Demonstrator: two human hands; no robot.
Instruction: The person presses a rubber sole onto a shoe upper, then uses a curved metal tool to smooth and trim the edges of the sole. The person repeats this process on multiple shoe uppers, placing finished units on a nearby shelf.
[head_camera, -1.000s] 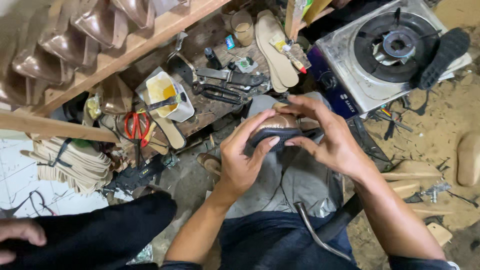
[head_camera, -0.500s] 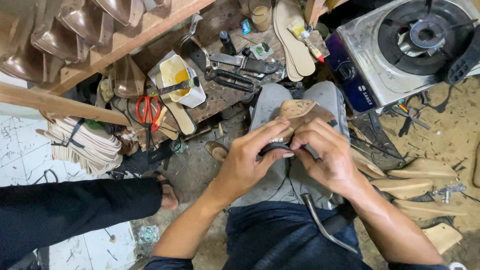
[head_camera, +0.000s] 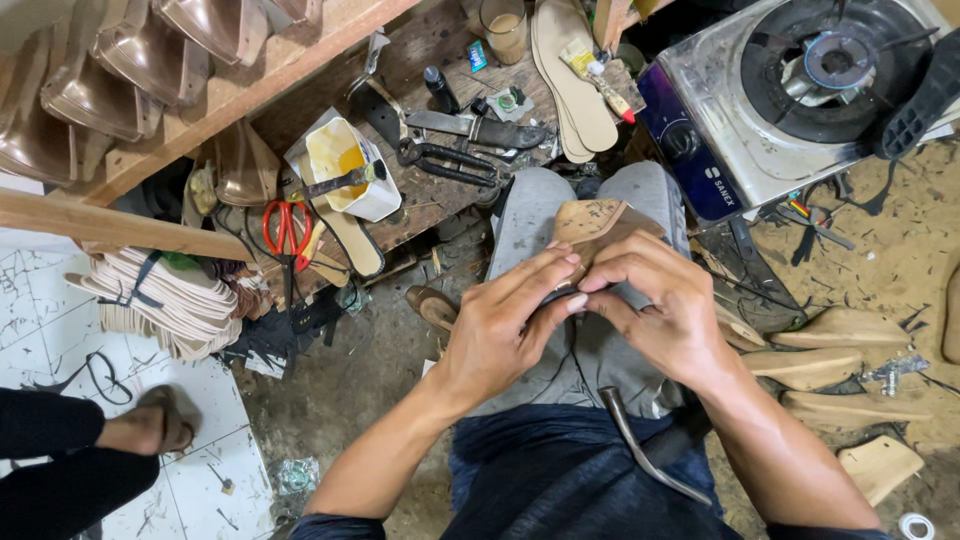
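Note:
A tan shoe sole on its last (head_camera: 592, 222) rests on my grey-trousered knees. My left hand (head_camera: 505, 325) and my right hand (head_camera: 652, 303) meet over its near end, thumbs and fingertips pressing a dark strap against it. Both hands grip the shoe together. A curved metal tool (head_camera: 645, 448) lies on my lap just below my right wrist.
A low wooden bench (head_camera: 430, 215) carries a glue pot (head_camera: 352, 170), red scissors (head_camera: 287, 226), pliers (head_camera: 450, 160) and stacked insoles (head_camera: 575, 80). A gas stove (head_camera: 800, 90) stands at the right, wooden lasts (head_camera: 830, 360) beside it. Another person's foot (head_camera: 150, 425) is at the left.
The view has shifted so the bench and stove sit higher. My hands have closed tighter together over the shoe's near end, fingertips now touching.

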